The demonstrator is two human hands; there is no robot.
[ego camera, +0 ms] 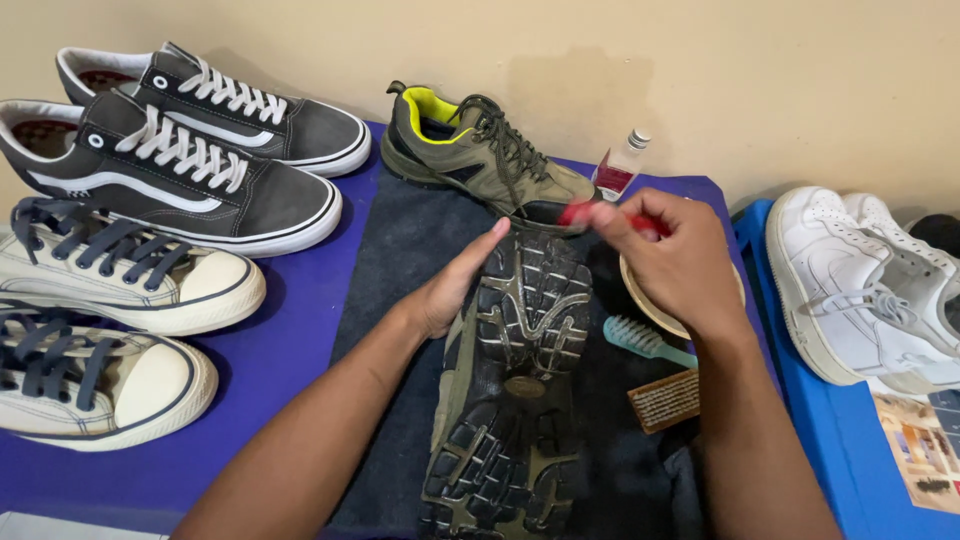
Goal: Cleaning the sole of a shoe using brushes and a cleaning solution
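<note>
Look to the far edge of the worktop [300,340], against the wall: you have a small clear bottle [621,166] there with a silver cap, and it wears a label [612,178] in dark red and white, partly hidden. At the near right corner, on the blue surface [830,440], a printed leaflet [922,452] lies flat, pale cream with small coloured pictures, cut off by the frame edge. You have no screens or signs in view.
</note>
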